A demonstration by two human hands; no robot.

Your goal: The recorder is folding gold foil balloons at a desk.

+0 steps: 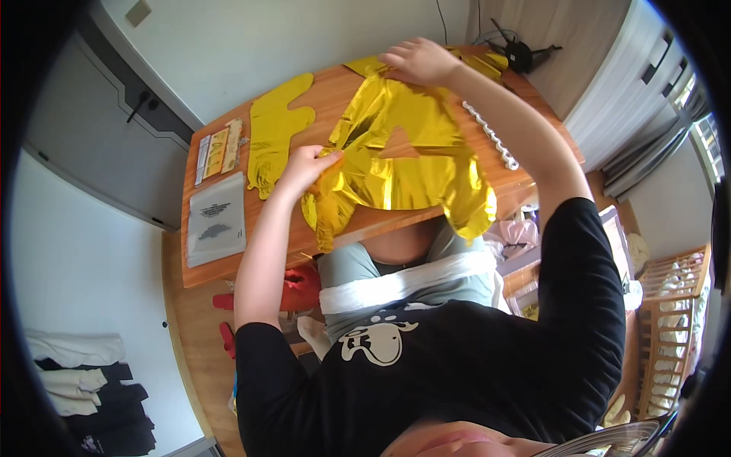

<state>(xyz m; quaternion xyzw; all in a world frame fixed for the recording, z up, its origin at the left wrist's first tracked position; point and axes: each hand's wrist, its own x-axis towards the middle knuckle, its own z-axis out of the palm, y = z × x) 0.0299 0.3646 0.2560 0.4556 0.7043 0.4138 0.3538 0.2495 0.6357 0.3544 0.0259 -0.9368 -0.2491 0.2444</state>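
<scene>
A shiny gold foil balloon (pixel 437 122), flat and shaped like a letter A, is stretched over the table, and its lower legs hang past the near edge. My left hand (pixel 305 169) pinches its crumpled left side between thumb and fingers. At the far end of the same balloon, my right hand (pixel 420 62) is closed over the top edge, though its fingertips are partly hidden. To the left lies a second flat gold foil balloon (pixel 272 126) with a curvy outline. More gold foil (pixel 359 67) lies behind, partly covered by my right hand and the balloon.
The wooden table (pixel 217 269) also bears a frosted plastic bag (pixel 216 221), a printed packet (pixel 219 152), a coiled white strip (pixel 491 135) and a black router-like device (pixel 521 56). A grey door (pixel 99 122) is at left; a wooden crib (pixel 670 327) stands at right.
</scene>
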